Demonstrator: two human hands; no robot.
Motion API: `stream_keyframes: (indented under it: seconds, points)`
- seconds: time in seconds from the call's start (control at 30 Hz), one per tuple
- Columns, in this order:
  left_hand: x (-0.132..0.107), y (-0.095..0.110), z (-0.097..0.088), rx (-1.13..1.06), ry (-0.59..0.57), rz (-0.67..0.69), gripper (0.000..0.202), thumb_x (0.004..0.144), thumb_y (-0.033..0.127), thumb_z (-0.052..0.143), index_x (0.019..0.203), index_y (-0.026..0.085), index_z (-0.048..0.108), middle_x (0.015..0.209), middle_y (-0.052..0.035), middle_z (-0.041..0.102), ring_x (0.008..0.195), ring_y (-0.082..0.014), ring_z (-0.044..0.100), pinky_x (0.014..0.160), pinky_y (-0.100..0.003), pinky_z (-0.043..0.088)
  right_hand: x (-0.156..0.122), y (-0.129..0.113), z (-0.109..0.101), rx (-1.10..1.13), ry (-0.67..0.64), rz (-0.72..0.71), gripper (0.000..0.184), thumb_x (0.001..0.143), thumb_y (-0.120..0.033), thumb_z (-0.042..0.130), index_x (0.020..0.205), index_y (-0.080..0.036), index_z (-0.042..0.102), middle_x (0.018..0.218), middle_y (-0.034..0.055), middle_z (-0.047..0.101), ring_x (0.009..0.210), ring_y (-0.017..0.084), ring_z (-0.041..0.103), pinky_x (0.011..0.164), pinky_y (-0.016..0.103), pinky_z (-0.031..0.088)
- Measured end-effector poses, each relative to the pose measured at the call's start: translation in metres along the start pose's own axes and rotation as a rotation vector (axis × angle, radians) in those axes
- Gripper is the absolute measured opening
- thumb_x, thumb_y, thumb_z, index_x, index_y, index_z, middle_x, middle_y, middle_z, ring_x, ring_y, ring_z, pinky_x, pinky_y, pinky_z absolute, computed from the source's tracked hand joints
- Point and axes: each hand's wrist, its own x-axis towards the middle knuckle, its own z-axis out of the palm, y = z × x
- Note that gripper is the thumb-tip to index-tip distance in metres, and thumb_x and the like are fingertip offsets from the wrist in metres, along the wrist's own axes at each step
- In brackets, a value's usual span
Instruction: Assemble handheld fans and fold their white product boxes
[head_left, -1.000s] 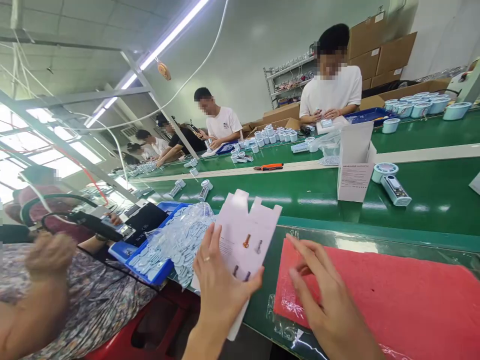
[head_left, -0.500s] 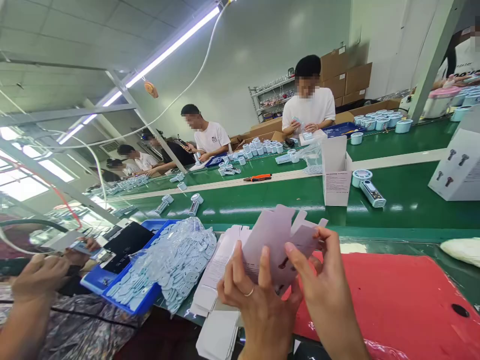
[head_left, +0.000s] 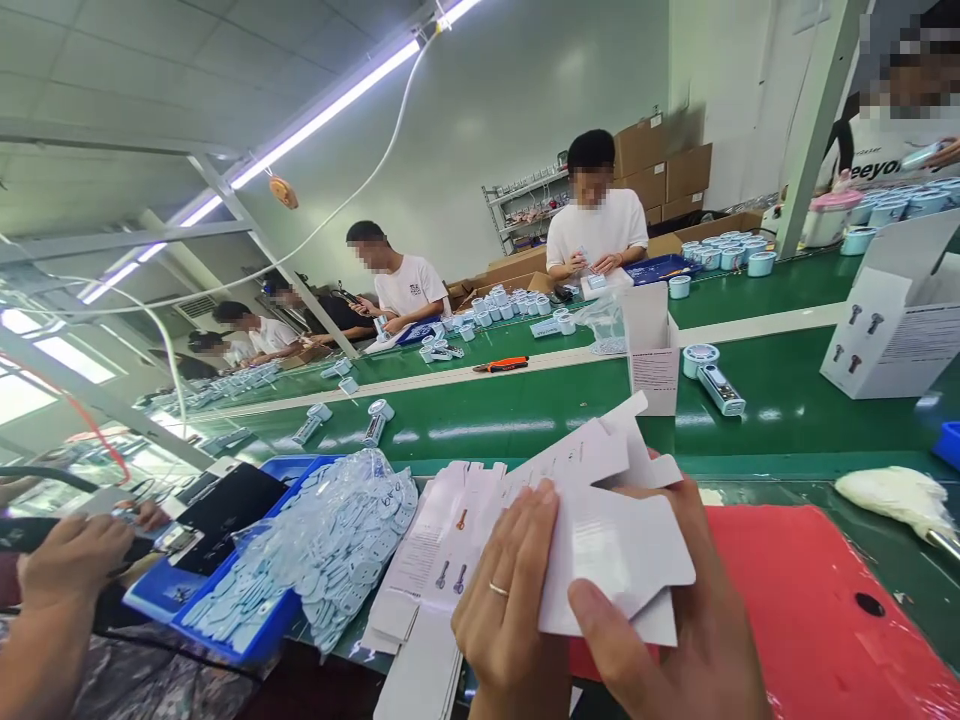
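Between my two hands, above the front edge of the bench, is a partly folded white carton with its flaps sticking out. My left hand, with a ring on one finger, lies with fingers together along the carton's left side; its thumb is hidden. My right hand grips the right side, thumb on the near panel and fingers behind it. Just left of my hands rests a stack of flat printed cartons. A red sheet lies under and to the right of my right hand.
A blue tray with a bag of light-blue plastic parts sits left, near a co-worker's hand. On the green belt stand open cartons, a light-blue handheld device and orange pliers. Several co-workers sit opposite.
The carton has turned in my hands, and blank white panels now face me. My left fingers have gone from spread to together. The view has shifted slightly right.
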Motion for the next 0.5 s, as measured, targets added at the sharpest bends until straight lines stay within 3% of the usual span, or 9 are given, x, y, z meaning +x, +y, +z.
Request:
stream_keyframes:
  seconds: [0.07,0.13,0.23,0.3,0.37,0.43,0.5]
  points:
    - [0.003,0.004,-0.003,-0.025,-0.066,0.025,0.049,0.115,0.012,0.043,0.162,0.023,0.053,0.141,-0.0067,0.068,0.125,-0.0228,0.070,0.114,-0.034,0.057,0.002,-0.001,-0.003,-0.097,0.051,-0.102,0.033,0.098,-0.039,0.064,0.129,-0.027,0.059,0.159,0.0087,0.044,0.142,0.036,0.054,0.106,0.047,0.060]
    - [0.007,0.011,-0.003,-0.054,-0.095,0.012,0.055,0.114,0.012,0.046,0.167,0.024,0.044,0.150,-0.0100,0.061,0.135,-0.0251,0.063,0.117,-0.039,0.055,0.012,0.001,-0.013,-0.150,0.116,-0.150,0.030,0.099,-0.041,0.063,0.125,-0.026,0.060,0.157,0.0089,0.048,0.142,0.037,0.054,0.102,0.047,0.062]
    - [0.014,0.020,-0.002,-0.148,-0.188,-0.048,0.069,0.112,0.035,0.060,0.173,0.023,0.028,0.166,-0.0179,0.039,0.153,-0.0347,0.043,0.121,-0.053,0.050,0.035,0.010,-0.043,-0.123,0.175,-0.219,0.023,0.100,-0.038,0.067,0.119,-0.025,0.062,0.154,0.0092,0.054,0.141,0.033,0.056,0.095,0.037,0.065]
    - [0.023,0.020,-0.004,-0.314,-0.255,-0.100,0.085,0.111,0.057,0.059,0.175,0.022,0.016,0.171,-0.0206,0.028,0.160,-0.0382,0.033,0.125,-0.060,0.046,0.049,0.015,-0.067,-0.097,0.082,-0.312,0.027,0.099,-0.034,0.071,0.124,-0.029,0.061,0.154,0.0086,0.053,0.144,0.032,0.054,0.093,0.034,0.065]
    - [0.035,0.016,-0.007,-0.562,-0.325,-0.141,0.090,0.111,0.067,0.055,0.176,0.024,0.008,0.173,-0.0194,0.024,0.161,-0.0377,0.031,0.130,-0.059,0.042,0.059,0.016,-0.086,-0.156,-0.113,-0.430,0.032,0.099,-0.032,0.071,0.130,-0.033,0.061,0.158,0.0073,0.051,0.146,0.032,0.052,0.096,0.037,0.064]
    - [0.049,0.008,-0.009,-0.785,-0.406,-0.137,0.078,0.112,0.064,0.055,0.173,0.030,0.020,0.172,-0.0157,0.028,0.160,-0.0353,0.035,0.131,-0.054,0.041,0.062,0.013,-0.097,-0.243,-0.275,-0.534,0.029,0.101,-0.030,0.069,0.129,-0.034,0.063,0.166,0.0054,0.042,0.145,0.032,0.053,0.095,0.037,0.065]
    - [0.058,0.000,-0.008,-0.892,-0.424,-0.087,0.056,0.114,0.054,0.057,0.163,0.031,0.042,0.165,-0.0130,0.040,0.156,-0.0313,0.040,0.129,-0.048,0.045,0.062,0.009,-0.100,-0.300,-0.269,-0.590,0.022,0.102,-0.029,0.067,0.124,-0.033,0.068,0.171,0.0037,0.033,0.145,0.033,0.054,0.095,0.035,0.065]
